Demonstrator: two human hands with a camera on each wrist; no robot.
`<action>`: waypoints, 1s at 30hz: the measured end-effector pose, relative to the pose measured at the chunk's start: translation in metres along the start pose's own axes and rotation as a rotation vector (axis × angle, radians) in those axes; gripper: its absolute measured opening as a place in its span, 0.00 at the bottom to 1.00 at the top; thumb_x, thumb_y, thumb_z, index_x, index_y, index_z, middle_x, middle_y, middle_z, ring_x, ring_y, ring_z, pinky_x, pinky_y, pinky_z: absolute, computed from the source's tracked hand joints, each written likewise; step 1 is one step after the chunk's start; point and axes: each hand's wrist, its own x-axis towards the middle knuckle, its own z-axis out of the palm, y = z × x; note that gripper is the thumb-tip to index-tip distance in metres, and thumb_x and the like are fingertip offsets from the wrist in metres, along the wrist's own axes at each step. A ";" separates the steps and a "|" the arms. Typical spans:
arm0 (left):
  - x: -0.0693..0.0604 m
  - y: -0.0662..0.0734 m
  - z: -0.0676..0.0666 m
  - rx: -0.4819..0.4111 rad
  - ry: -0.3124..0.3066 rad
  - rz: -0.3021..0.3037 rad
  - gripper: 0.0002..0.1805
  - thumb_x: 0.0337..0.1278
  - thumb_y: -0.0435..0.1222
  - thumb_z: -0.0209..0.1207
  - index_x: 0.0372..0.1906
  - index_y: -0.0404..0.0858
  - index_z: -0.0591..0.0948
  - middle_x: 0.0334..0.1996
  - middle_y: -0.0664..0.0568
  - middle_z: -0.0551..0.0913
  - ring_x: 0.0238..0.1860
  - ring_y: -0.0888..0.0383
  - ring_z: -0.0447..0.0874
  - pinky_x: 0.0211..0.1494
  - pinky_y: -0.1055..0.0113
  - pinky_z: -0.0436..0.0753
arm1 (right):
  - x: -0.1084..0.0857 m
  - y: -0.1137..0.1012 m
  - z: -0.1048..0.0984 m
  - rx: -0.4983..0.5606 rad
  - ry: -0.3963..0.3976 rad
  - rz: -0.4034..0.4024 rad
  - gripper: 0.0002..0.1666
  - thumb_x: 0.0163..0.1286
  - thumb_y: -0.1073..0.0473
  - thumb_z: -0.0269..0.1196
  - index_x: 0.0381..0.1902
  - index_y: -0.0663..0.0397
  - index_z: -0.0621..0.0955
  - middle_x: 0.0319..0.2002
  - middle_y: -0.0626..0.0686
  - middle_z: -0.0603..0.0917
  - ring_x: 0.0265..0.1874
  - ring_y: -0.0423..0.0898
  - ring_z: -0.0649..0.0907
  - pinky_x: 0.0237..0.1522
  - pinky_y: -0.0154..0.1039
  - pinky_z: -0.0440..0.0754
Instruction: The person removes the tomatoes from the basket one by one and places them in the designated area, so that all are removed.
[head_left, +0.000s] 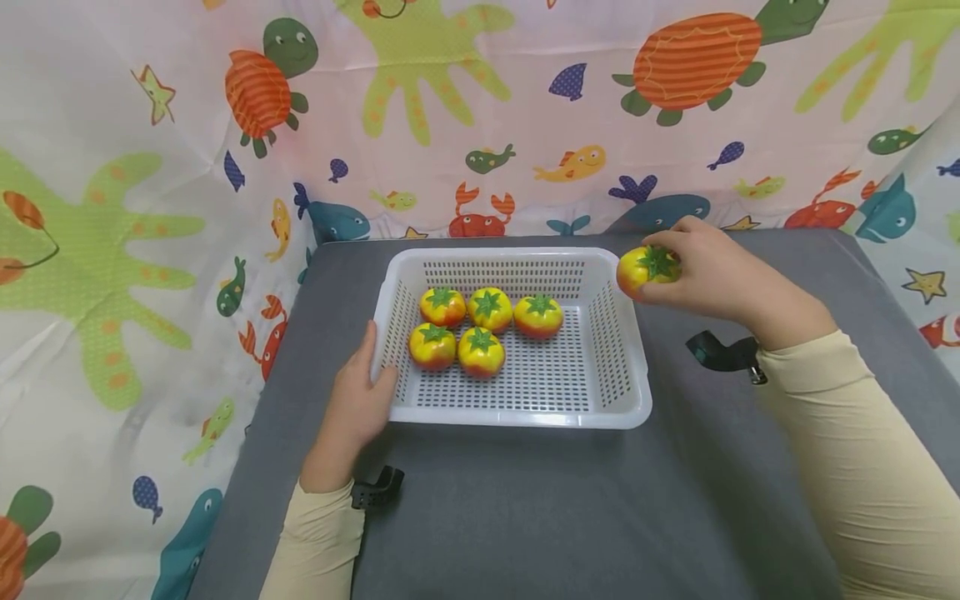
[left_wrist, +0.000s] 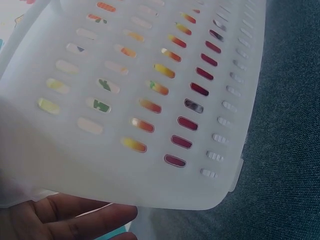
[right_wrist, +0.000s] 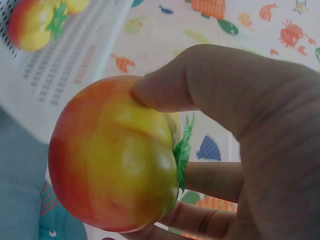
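Note:
A white plastic basket (head_left: 525,418) with slotted walls rests on the dark table. Several yellow-red tomatoes (head_left: 482,352) with green leafy tops sit inside it, grouped toward the left and middle. My left hand (head_left: 356,396) holds the basket's left side, thumb over the rim and fingers along the outside; in the left wrist view those fingers (left_wrist: 100,220) show beside the slotted wall. Just beyond the basket's right rim, my right hand (head_left: 701,271) grips another tomato (head_left: 637,268) above the table. The right wrist view shows this tomato (right_wrist: 115,155) between thumb and fingers.
The table (head_left: 540,508) has a dark grey cover. A cloth (head_left: 450,158) printed with sea animals hangs behind it and along the left side. Each wrist carries a black strap mount (head_left: 723,354).

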 end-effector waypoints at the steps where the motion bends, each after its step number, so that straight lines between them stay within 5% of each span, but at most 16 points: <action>1: 0.000 0.000 0.000 0.002 -0.001 -0.002 0.43 0.75 0.40 0.52 0.87 0.49 0.46 0.82 0.45 0.60 0.69 0.40 0.79 0.56 0.43 0.83 | -0.001 0.004 0.001 0.007 0.001 0.011 0.45 0.62 0.44 0.75 0.68 0.67 0.77 0.55 0.68 0.74 0.50 0.63 0.74 0.47 0.59 0.85; 13: -0.001 0.001 -0.002 0.010 0.010 0.023 0.43 0.75 0.40 0.51 0.87 0.48 0.47 0.82 0.45 0.62 0.67 0.41 0.80 0.56 0.44 0.83 | -0.009 0.045 0.017 0.041 -0.003 0.068 0.44 0.64 0.44 0.73 0.68 0.69 0.76 0.55 0.69 0.73 0.50 0.64 0.72 0.45 0.58 0.80; 30: -0.002 -0.001 -0.001 -0.019 0.009 0.016 0.42 0.75 0.39 0.50 0.87 0.49 0.47 0.83 0.46 0.59 0.70 0.41 0.76 0.63 0.42 0.80 | 0.009 0.078 0.063 0.153 -0.037 0.107 0.43 0.65 0.46 0.73 0.67 0.72 0.76 0.55 0.71 0.72 0.50 0.65 0.73 0.49 0.61 0.79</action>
